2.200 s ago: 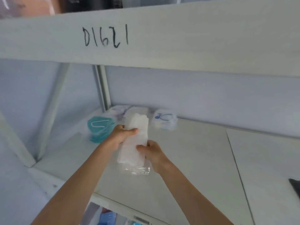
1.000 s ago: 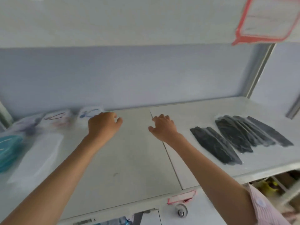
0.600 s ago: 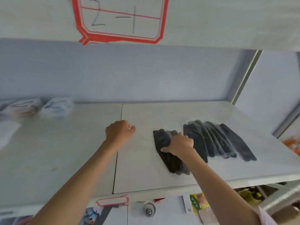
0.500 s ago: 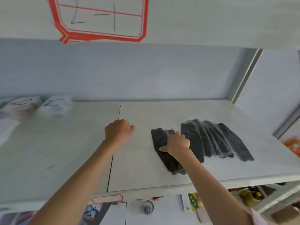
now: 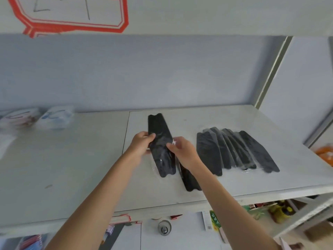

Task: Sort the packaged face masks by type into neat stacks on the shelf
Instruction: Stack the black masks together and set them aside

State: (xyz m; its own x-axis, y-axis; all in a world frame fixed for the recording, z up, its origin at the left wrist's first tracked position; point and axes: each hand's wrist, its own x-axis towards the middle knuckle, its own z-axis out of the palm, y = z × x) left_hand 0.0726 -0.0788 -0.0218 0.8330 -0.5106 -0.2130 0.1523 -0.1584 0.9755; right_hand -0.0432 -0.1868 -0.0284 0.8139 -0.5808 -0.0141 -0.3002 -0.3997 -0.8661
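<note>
A long black packaged mask is lifted above the white shelf, gripped from both sides. My left hand pinches its left edge and my right hand pinches its right edge. Another black mask pack lies flat on the shelf under my right wrist. To the right, several black mask packs lie fanned out, overlapping one another. At the far left back sit a white pack with blue print and a white pack with red print.
The upper shelf board carries a red-bordered label. A grey metal upright stands at the back right. Below the shelf edge are a round metal lock, coloured packages and yellow items.
My view swung right from the white and teal packs. My right hand took a black mask pack off the shelf, and now both hands hold it raised.
</note>
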